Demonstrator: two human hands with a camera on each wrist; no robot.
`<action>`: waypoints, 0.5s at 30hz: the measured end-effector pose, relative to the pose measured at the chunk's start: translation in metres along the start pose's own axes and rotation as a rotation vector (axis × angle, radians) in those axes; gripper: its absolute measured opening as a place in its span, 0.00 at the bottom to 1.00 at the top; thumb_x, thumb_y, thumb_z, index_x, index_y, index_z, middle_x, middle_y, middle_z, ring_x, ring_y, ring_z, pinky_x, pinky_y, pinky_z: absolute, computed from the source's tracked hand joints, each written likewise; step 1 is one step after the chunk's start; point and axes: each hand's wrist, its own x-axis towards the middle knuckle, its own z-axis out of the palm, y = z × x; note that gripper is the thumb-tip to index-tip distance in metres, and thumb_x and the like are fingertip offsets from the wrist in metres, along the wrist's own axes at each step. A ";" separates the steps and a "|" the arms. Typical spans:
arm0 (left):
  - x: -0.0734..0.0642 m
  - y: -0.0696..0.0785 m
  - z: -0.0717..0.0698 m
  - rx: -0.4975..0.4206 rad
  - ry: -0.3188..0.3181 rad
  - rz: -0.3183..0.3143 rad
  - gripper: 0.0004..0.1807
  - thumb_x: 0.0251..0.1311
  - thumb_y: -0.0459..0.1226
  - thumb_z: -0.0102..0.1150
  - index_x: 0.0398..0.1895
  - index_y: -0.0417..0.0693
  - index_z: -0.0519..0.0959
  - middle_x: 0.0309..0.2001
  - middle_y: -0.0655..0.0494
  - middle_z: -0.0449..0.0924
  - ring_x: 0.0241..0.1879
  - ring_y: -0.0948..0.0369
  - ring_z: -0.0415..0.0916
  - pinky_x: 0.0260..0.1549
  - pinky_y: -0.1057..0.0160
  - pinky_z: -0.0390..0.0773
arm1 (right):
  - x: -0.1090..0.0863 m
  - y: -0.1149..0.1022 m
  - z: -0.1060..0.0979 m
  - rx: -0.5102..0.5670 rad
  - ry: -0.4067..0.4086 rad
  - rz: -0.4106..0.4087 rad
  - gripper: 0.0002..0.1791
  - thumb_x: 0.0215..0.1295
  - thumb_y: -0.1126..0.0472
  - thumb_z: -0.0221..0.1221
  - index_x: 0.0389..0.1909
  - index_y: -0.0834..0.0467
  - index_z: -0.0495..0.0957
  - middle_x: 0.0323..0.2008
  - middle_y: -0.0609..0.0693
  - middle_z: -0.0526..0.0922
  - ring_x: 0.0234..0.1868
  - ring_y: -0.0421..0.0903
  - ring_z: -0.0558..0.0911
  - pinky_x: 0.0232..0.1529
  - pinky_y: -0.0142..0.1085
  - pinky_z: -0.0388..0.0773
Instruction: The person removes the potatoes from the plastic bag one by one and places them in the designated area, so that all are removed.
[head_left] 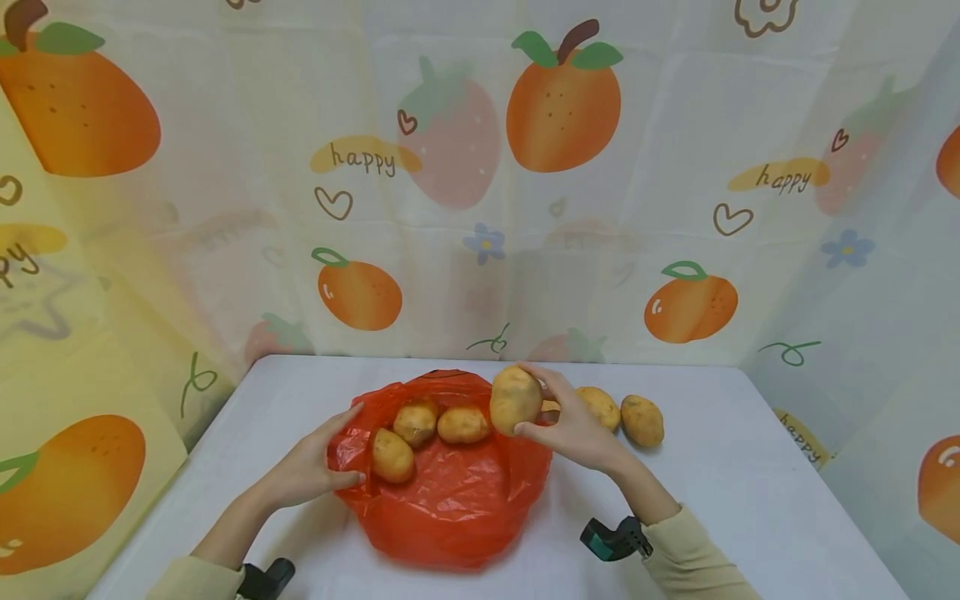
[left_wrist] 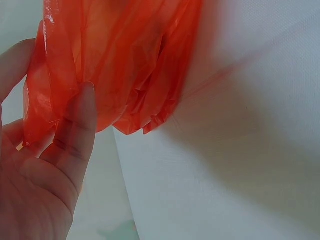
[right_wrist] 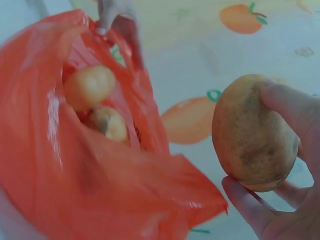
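A red plastic bag (head_left: 457, 508) sits on the table with its mouth spread open. Inside it lie three visible potatoes: one at the near left (head_left: 393, 457), another behind it (head_left: 416, 422) and a third to the right (head_left: 462, 425). My left hand (head_left: 303, 468) grips the bag's left rim between thumb and fingers; in the left wrist view the thin film (left_wrist: 115, 60) runs between them. Above the bag's right rim, my right hand (head_left: 576, 429) holds a potato (head_left: 515, 400) by its sides. The right wrist view shows dark marks on this potato (right_wrist: 255, 135).
Right of the bag, a potato (head_left: 598, 407) partly behind my right hand and another potato (head_left: 642, 421) lie on the white table (head_left: 720, 483). A printed curtain (head_left: 555, 275) hangs along the table's back edge.
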 end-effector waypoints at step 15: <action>0.000 -0.001 -0.001 0.013 -0.001 0.012 0.50 0.44 0.43 0.70 0.71 0.51 0.53 0.68 0.40 0.55 0.63 0.40 0.57 0.51 0.44 0.73 | -0.012 0.024 -0.032 0.024 0.125 0.136 0.43 0.54 0.55 0.66 0.68 0.43 0.54 0.66 0.52 0.56 0.58 0.58 0.69 0.45 0.34 0.79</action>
